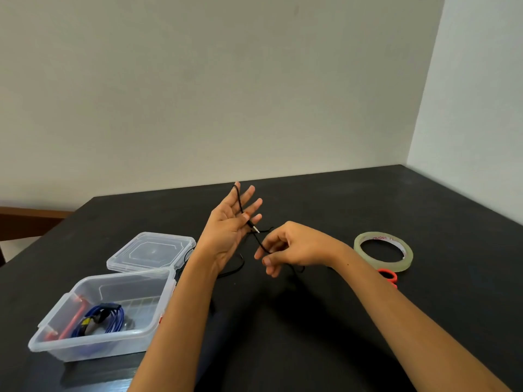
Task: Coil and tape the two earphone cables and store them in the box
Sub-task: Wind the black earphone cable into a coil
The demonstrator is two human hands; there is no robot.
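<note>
**Black cable held btw. two hands; blue one lies in the box**

The L hand (230, 222) is raised over the table (353, 199) w/ the palm turned to the camera. Its four fingers are kept straight and spread apart, pointing to abt. 1 o'clock. The black earphone cable (240, 200) is hooked over the tip of the index finger and led down across the fingers. There it is pressed against them by the thumb. The plug (256, 229) w/ its light tip is seen just under the thumb, pointing to 5 o'clock.

From there the cable is run on to the R hand (294, 246), which is at 4 o'clock of the L hand, just beside it. The cable is pinched btw. thumb and index finger of the R hand, and the other fingers are curled loosely below. The rest of the cable is laid in loose loops on the table under both hands. The earbuds cannot be made out.

At 8 o'clock from the hands the clear plastic box (93, 346) is placed, open. The blue earphone cable (116, 321) is seen inside as a coil, next to a red part which cannot be identified. The lid (152, 250) is laid flat at 12 o'clock of the box, close to its far rim.

At 3 o'clock from the R hand the tape roll (402, 264) is laid flat, well apart from the box. The red scissors handle (390, 275) is seen at 6 o'clock of the roll, partly hidden by the right forearm.
</note>
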